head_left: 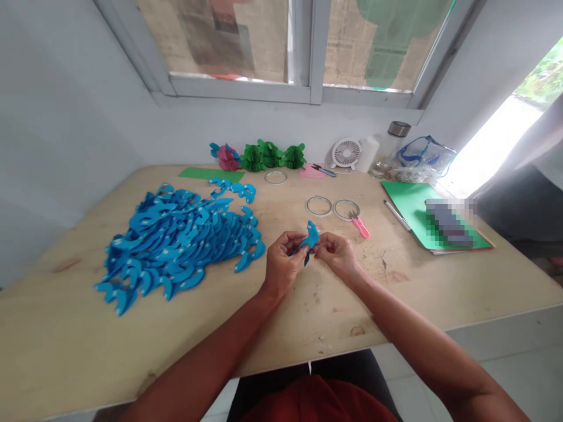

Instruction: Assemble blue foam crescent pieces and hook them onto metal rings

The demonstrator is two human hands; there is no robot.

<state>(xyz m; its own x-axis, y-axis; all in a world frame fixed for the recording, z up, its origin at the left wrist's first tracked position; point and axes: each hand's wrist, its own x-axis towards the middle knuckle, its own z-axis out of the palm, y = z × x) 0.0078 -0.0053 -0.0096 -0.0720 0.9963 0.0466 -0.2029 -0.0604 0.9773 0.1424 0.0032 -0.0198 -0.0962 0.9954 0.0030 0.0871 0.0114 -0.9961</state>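
The left hand (pixel 284 258) pinches a blue cut-out (pixel 312 235) between thumb and curled fingers, over the table (pixel 347 316) in front of the body; the right hand (pixel 335 253) has its fingertips drawn together at the piece's right edge (whether they grip it, I cannot tell). If it is paper, uneven pulling could crease or tear it, and a leftward swing might scatter the loose blue pile (pixel 185 234) just beside the left hand. Pink snips (pixel 360 226) overlap a tape roll (pixel 335 209) beyond the right hand, so a careless reach could catch the blades. The most open wood lies between the forearms, down to the front edge
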